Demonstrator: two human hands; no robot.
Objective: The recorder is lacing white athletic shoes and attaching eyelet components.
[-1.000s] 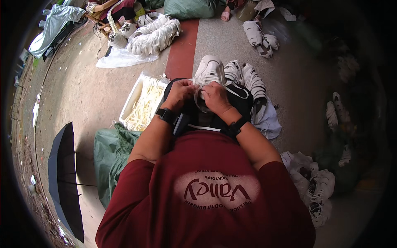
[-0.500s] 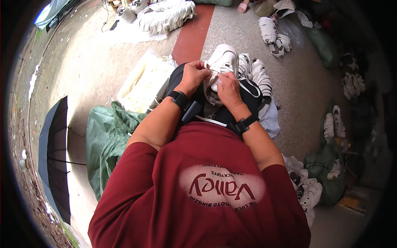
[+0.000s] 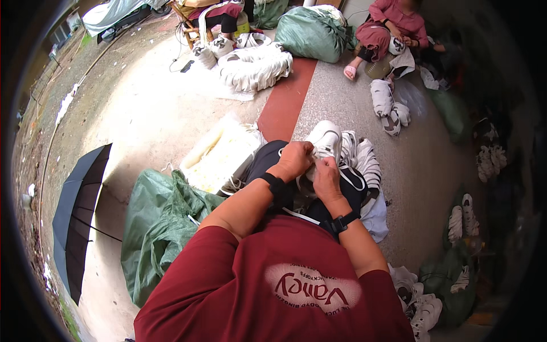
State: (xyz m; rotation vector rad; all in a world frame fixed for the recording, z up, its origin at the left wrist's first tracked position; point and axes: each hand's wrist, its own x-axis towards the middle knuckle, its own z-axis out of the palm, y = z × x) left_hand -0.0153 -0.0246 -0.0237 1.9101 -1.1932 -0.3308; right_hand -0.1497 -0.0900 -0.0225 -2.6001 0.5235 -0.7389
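A white sneaker [image 3: 326, 137] rests on my lap, its toe pointing away from me. My left hand [image 3: 296, 159] is closed in a pinch at the left side of its lacing, where a white shoelace [image 3: 280, 151] loops out by the knuckles. My right hand [image 3: 327, 180] pinches the lace just behind the tongue area, its fingertips almost meeting the left ones. The fingers partly cover the shoe's opening and heel. Right beside it, more white shoes [image 3: 367, 161] with laces wound across them lie against my leg.
Left of my knees stand a pale open bag of laces [image 3: 219, 162], a green sack [image 3: 162, 219] and an open dark umbrella [image 3: 80, 219]. A ring of white shoes [image 3: 256, 69] and a bulging green sack [image 3: 313, 34] lie ahead. A co-worker in pink [image 3: 399, 25] sits far right near more shoes [image 3: 384, 102].
My view has tilted up, bringing the co-workers and far green sack into sight. Both hands stay at the sneaker's laces, with the left hand turned further over the shoe.
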